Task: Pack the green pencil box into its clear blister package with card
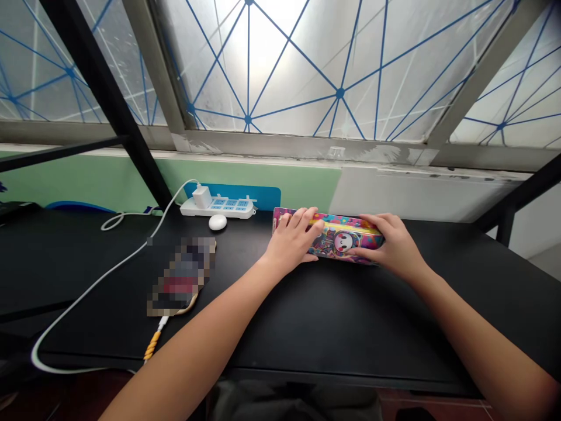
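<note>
A long, colourful pencil case (326, 238) with a round white cartoon face on its front stands at the back of the black desk, close to the wall. My left hand (294, 237) lies over its left part, fingers across the top and thumb at the lower front edge. At the right end, my right hand (391, 238) grips the case, thumb on the front face and fingers behind the upper edge. Both hands cover parts of its printed surface. Whether anything is inside it cannot be seen.
A white power strip (232, 206) with a plugged-in charger (201, 197) sits by the wall. Before it lies a small white rounded case (218, 222). A phone with a blurred screen (182, 278) lies left, its white cable (94, 286) looping over the desk (307, 327). Black metal posts (109, 105) flank the window.
</note>
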`<state>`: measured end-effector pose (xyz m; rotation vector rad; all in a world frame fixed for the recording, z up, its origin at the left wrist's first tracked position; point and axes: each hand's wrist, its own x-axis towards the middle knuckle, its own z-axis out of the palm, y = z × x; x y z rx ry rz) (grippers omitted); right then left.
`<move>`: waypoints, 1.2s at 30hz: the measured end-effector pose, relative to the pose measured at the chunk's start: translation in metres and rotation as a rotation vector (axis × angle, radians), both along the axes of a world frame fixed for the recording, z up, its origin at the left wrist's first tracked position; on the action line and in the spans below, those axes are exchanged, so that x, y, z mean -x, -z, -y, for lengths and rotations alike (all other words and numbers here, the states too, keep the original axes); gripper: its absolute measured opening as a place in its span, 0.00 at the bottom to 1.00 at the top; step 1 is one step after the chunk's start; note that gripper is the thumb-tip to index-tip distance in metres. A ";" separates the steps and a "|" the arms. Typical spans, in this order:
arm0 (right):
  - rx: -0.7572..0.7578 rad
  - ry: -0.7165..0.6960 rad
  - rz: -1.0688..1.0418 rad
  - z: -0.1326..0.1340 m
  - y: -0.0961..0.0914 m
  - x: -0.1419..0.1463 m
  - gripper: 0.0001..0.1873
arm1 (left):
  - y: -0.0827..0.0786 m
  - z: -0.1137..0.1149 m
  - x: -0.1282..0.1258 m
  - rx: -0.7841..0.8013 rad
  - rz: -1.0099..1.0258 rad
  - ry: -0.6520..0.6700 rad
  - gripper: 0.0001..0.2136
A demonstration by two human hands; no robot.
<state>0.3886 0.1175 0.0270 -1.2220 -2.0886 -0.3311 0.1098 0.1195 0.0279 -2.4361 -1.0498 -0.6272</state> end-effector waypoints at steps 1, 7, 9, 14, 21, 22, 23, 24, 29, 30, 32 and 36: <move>-0.041 -0.003 0.034 0.002 -0.001 0.001 0.36 | 0.000 0.001 -0.001 -0.025 0.017 -0.003 0.33; -0.122 -0.058 0.254 0.012 -0.001 0.014 0.18 | -0.005 0.006 -0.004 -0.040 0.088 -0.022 0.21; -0.105 -0.052 0.289 0.015 0.000 0.019 0.15 | -0.007 0.008 -0.006 0.008 0.035 -0.020 0.18; -0.009 -0.021 0.384 0.022 0.002 0.032 0.11 | -0.005 0.017 -0.017 0.146 -0.047 -0.058 0.15; 0.130 -0.136 0.368 0.022 0.012 0.045 0.21 | -0.003 0.021 -0.021 0.226 -0.037 -0.092 0.16; 0.145 -0.148 0.353 0.021 0.014 0.045 0.23 | -0.004 0.020 -0.019 0.223 -0.022 -0.068 0.18; 0.157 -0.162 0.340 0.021 0.015 0.044 0.25 | -0.006 0.019 -0.017 0.226 -0.001 -0.047 0.21; 0.168 -0.176 0.329 0.020 0.016 0.044 0.27 | -0.008 0.016 -0.014 0.234 0.029 -0.034 0.23; 0.221 -0.179 0.318 0.021 0.017 0.043 0.31 | -0.017 -0.007 0.011 0.274 0.229 -0.187 0.17; 0.234 -0.171 0.322 0.021 0.017 0.043 0.32 | -0.018 -0.014 0.020 0.290 0.265 -0.251 0.16; 0.253 -0.163 0.341 0.021 0.016 0.045 0.33 | -0.018 -0.028 0.043 0.360 0.318 -0.444 0.14; 0.256 -0.167 0.400 0.021 0.018 0.049 0.35 | -0.011 -0.050 0.082 0.688 0.411 -0.539 0.10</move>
